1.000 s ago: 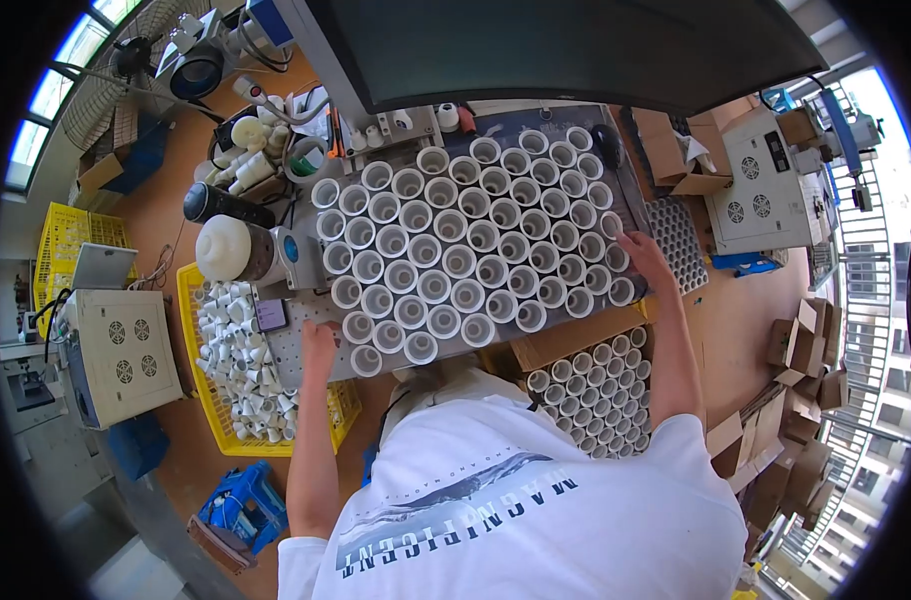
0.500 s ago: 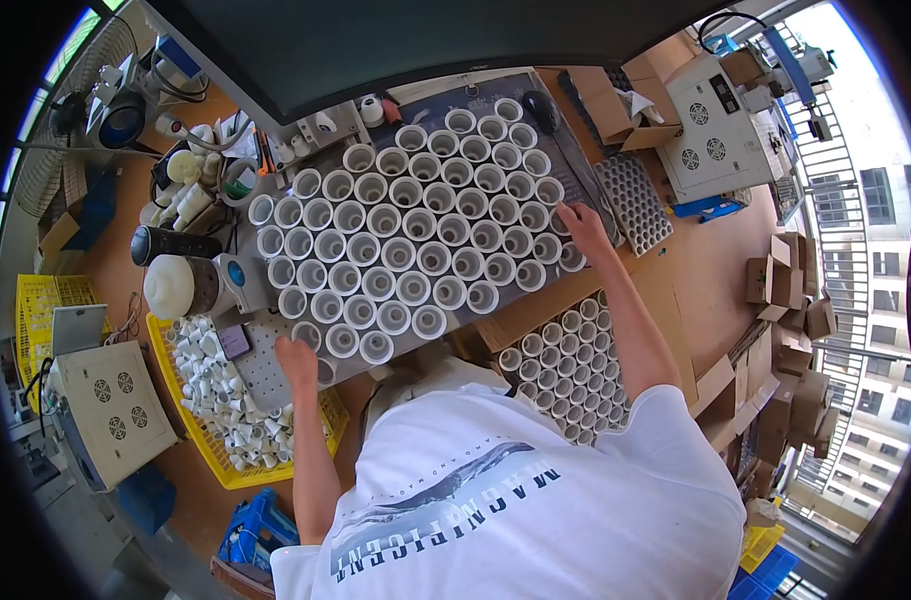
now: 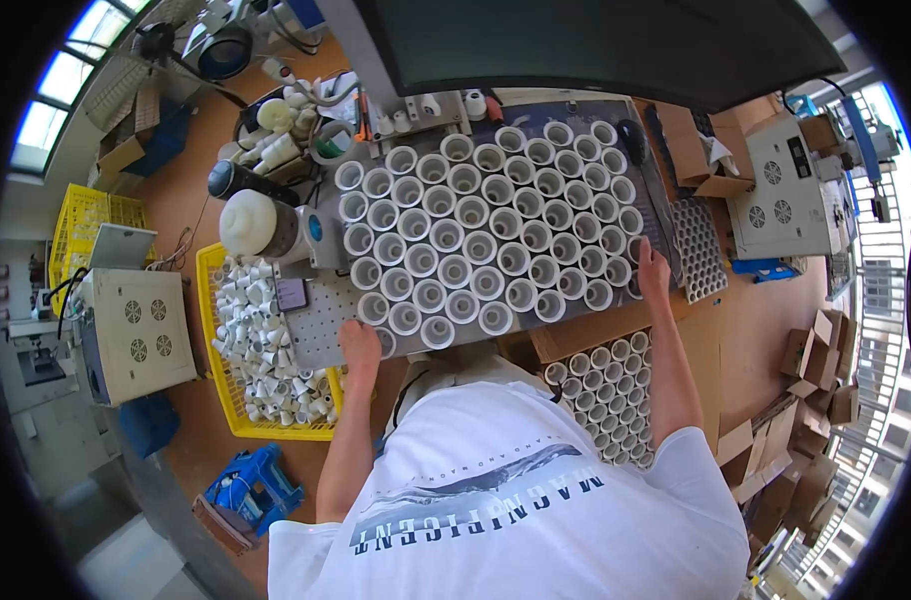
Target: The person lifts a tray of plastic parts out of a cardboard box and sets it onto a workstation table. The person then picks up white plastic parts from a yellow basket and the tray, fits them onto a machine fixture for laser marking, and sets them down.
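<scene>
Many white cup-shaped parts (image 3: 479, 247) stand upright, open ends up, in close rows across the grey work surface (image 3: 536, 328). My left hand (image 3: 360, 345) is at their near left corner, fingers curled beside the outermost cup (image 3: 385, 343). What its fingers hold, if anything, is hidden. At the right end of the rows, my right hand (image 3: 655, 272) has its bent fingers on the rim of an edge cup (image 3: 636, 250); that cup is partly covered by the hand.
A yellow basket (image 3: 238, 412) of small white fittings stands at left, beside a perforated plate (image 3: 326, 325). A monitor (image 3: 616, 50) overhangs the back. More white tubes (image 3: 606, 392) fill a cardboard box below right. A grey cavity tray (image 3: 698, 250) lies at right.
The head view has turned, so the whole scene sits further right. My right hand has come slightly nearer to me along the right edge of the cups. My left hand stays at the corner.
</scene>
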`<state>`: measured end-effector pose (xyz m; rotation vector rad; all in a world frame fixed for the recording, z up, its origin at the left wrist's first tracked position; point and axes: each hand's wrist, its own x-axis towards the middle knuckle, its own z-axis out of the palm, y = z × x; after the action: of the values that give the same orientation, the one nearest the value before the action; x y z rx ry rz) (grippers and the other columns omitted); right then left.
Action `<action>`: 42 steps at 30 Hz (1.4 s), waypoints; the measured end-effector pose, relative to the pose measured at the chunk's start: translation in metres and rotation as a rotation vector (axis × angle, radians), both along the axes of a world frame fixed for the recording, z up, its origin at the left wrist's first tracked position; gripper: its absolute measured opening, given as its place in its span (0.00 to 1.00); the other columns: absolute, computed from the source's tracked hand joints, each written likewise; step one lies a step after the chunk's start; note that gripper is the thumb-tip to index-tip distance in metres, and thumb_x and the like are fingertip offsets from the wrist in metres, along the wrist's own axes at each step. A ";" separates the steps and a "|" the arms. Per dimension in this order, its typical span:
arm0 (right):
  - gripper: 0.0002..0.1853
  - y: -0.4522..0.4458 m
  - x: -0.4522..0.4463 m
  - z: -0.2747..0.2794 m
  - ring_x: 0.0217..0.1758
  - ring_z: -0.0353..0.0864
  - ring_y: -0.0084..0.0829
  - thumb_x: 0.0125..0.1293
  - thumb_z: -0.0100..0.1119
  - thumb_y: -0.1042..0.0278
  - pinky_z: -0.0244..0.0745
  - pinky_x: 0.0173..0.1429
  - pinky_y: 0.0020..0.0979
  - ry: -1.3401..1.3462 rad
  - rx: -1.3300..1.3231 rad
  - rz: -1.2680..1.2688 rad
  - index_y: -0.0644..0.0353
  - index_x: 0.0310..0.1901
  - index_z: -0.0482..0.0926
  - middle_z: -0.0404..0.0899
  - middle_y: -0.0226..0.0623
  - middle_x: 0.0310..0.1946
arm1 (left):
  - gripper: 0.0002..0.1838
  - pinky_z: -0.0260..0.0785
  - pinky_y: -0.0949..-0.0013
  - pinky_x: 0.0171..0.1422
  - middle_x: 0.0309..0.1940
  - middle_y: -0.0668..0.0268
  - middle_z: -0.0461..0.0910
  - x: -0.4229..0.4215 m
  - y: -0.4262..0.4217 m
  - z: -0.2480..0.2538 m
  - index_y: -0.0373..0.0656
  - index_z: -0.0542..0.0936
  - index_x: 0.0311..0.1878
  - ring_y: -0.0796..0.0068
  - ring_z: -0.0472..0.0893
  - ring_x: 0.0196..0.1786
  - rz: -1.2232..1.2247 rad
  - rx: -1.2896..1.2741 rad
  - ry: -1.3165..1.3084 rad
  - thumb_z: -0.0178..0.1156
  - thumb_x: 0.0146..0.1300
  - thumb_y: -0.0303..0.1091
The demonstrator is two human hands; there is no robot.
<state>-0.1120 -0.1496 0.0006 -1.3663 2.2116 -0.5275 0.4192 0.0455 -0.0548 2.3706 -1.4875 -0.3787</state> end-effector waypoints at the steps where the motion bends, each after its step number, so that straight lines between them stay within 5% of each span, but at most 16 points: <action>1: 0.35 -0.002 -0.002 -0.002 0.45 0.79 0.58 0.72 0.42 0.39 0.70 0.50 0.48 -0.022 0.004 0.003 0.71 0.38 0.81 0.80 0.61 0.36 | 0.09 0.64 0.43 0.48 0.38 0.43 0.76 0.003 0.000 -0.001 0.32 0.75 0.34 0.40 0.74 0.44 -0.079 0.064 -0.084 0.55 0.61 0.30; 7: 0.38 -0.001 -0.017 -0.001 0.41 0.78 0.52 0.71 0.41 0.35 0.69 0.48 0.46 -0.112 -0.043 0.014 0.72 0.41 0.79 0.80 0.55 0.34 | 0.08 0.65 0.44 0.49 0.37 0.45 0.76 0.010 0.006 -0.008 0.35 0.76 0.32 0.42 0.74 0.44 0.118 -0.102 0.125 0.54 0.61 0.30; 12: 0.24 -0.006 0.022 0.046 0.42 0.81 0.49 0.70 0.52 0.46 0.72 0.48 0.42 0.250 -0.291 0.086 0.65 0.41 0.79 0.82 0.49 0.36 | 0.09 0.66 0.45 0.47 0.32 0.45 0.79 0.055 0.039 -0.035 0.34 0.79 0.29 0.42 0.76 0.41 0.141 -0.093 0.317 0.52 0.57 0.28; 16: 0.12 -0.019 0.189 0.093 0.37 0.85 0.39 0.65 0.58 0.64 0.77 0.42 0.37 -0.086 -0.388 0.388 0.63 0.44 0.79 0.83 0.45 0.34 | 0.10 0.66 0.46 0.46 0.30 0.46 0.79 0.090 0.066 -0.009 0.34 0.80 0.26 0.44 0.76 0.39 0.158 -0.093 0.450 0.51 0.55 0.29; 20: 0.18 -0.034 0.379 0.107 0.39 0.85 0.42 0.60 0.63 0.63 0.79 0.44 0.37 -0.248 -0.267 0.746 0.61 0.49 0.77 0.83 0.47 0.41 | 0.11 0.69 0.49 0.44 0.26 0.47 0.79 0.120 0.096 -0.006 0.34 0.80 0.23 0.47 0.78 0.36 0.207 -0.055 0.500 0.52 0.53 0.29; 23: 0.23 -0.067 0.480 0.070 0.42 0.84 0.47 0.59 0.64 0.59 0.78 0.46 0.43 0.010 -0.473 0.904 0.62 0.52 0.75 0.82 0.50 0.42 | 0.10 0.70 0.54 0.38 0.22 0.49 0.79 0.148 0.118 0.021 0.34 0.80 0.22 0.51 0.80 0.31 0.220 -0.132 0.515 0.51 0.50 0.28; 25: 0.26 -0.078 0.526 0.060 0.46 0.82 0.52 0.58 0.64 0.56 0.77 0.48 0.49 0.328 -0.270 0.860 0.64 0.52 0.73 0.81 0.54 0.41 | 0.10 0.71 0.56 0.35 0.20 0.49 0.79 0.166 0.135 0.028 0.33 0.79 0.20 0.53 0.80 0.27 0.237 -0.146 0.567 0.51 0.48 0.27; 29: 0.23 -0.083 0.561 0.045 0.45 0.82 0.54 0.60 0.59 0.51 0.76 0.47 0.51 0.397 -0.159 0.962 0.62 0.48 0.73 0.82 0.52 0.38 | 0.11 0.70 0.60 0.32 0.15 0.52 0.77 0.203 0.207 0.005 0.33 0.78 0.17 0.58 0.79 0.22 0.391 -0.178 0.593 0.48 0.46 0.27; 30: 0.22 -0.096 0.546 0.029 0.45 0.82 0.53 0.61 0.58 0.48 0.76 0.47 0.50 0.087 -0.321 0.947 0.58 0.47 0.76 0.83 0.50 0.37 | 0.12 0.70 0.60 0.32 0.15 0.53 0.77 0.210 0.227 -0.004 0.34 0.79 0.16 0.59 0.79 0.22 0.436 -0.147 0.621 0.48 0.46 0.27; 31: 0.22 -0.147 0.538 -0.041 0.45 0.82 0.53 0.61 0.58 0.48 0.76 0.47 0.50 0.094 -0.302 0.964 0.58 0.47 0.76 0.83 0.50 0.37 | 0.12 0.71 0.59 0.33 0.15 0.54 0.77 0.213 0.244 -0.008 0.33 0.77 0.15 0.60 0.79 0.23 0.489 -0.094 0.656 0.46 0.46 0.27; 32: 0.20 -0.180 0.515 -0.108 0.45 0.82 0.52 0.61 0.57 0.47 0.76 0.46 0.49 -0.256 -0.290 0.863 0.54 0.45 0.80 0.83 0.48 0.37 | 0.12 0.71 0.59 0.33 0.15 0.54 0.77 0.215 0.263 -0.017 0.33 0.77 0.15 0.60 0.79 0.23 0.502 -0.084 0.668 0.46 0.46 0.27; 33: 0.20 -0.179 0.513 -0.112 0.45 0.82 0.52 0.61 0.57 0.47 0.76 0.46 0.49 -0.247 -0.276 0.866 0.54 0.45 0.80 0.83 0.48 0.37 | 0.12 0.71 0.59 0.33 0.15 0.53 0.77 0.214 0.283 -0.034 0.32 0.75 0.15 0.60 0.79 0.24 0.570 -0.039 0.671 0.46 0.47 0.27; 37: 0.21 -0.157 0.504 -0.060 0.45 0.82 0.53 0.60 0.58 0.45 0.75 0.47 0.48 -0.187 -0.291 0.784 0.53 0.46 0.81 0.83 0.51 0.39 | 0.10 0.72 0.54 0.36 0.19 0.49 0.77 0.212 0.329 -0.080 0.32 0.71 0.20 0.54 0.79 0.27 0.665 0.125 0.703 0.47 0.52 0.28; 38: 0.22 -0.139 0.508 -0.016 0.45 0.82 0.53 0.60 0.59 0.45 0.75 0.48 0.48 -0.084 -0.248 0.742 0.53 0.46 0.81 0.83 0.51 0.40 | 0.10 0.72 0.53 0.38 0.21 0.47 0.78 0.209 0.335 -0.088 0.32 0.71 0.22 0.51 0.79 0.28 0.694 0.196 0.708 0.48 0.53 0.28; 39: 0.21 -0.090 0.539 0.079 0.46 0.81 0.54 0.62 0.58 0.47 0.75 0.49 0.47 0.312 -0.210 0.921 0.57 0.45 0.80 0.83 0.53 0.40 | 0.10 0.72 0.53 0.38 0.21 0.47 0.78 0.207 0.341 -0.097 0.32 0.71 0.22 0.51 0.79 0.28 0.704 0.199 0.713 0.48 0.53 0.28; 42: 0.25 -0.101 0.512 0.081 0.35 0.82 0.44 0.64 0.58 0.47 0.75 0.40 0.42 0.212 -0.393 0.849 0.64 0.48 0.78 0.82 0.47 0.30 | 0.08 0.71 0.48 0.44 0.28 0.41 0.78 0.195 0.363 -0.131 0.30 0.72 0.25 0.42 0.79 0.36 0.691 0.315 0.665 0.48 0.53 0.27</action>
<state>0.3999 -0.2501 0.0814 -2.4565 1.4692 -0.5105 0.6146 0.4084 -0.1855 2.4279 -0.3046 -1.1214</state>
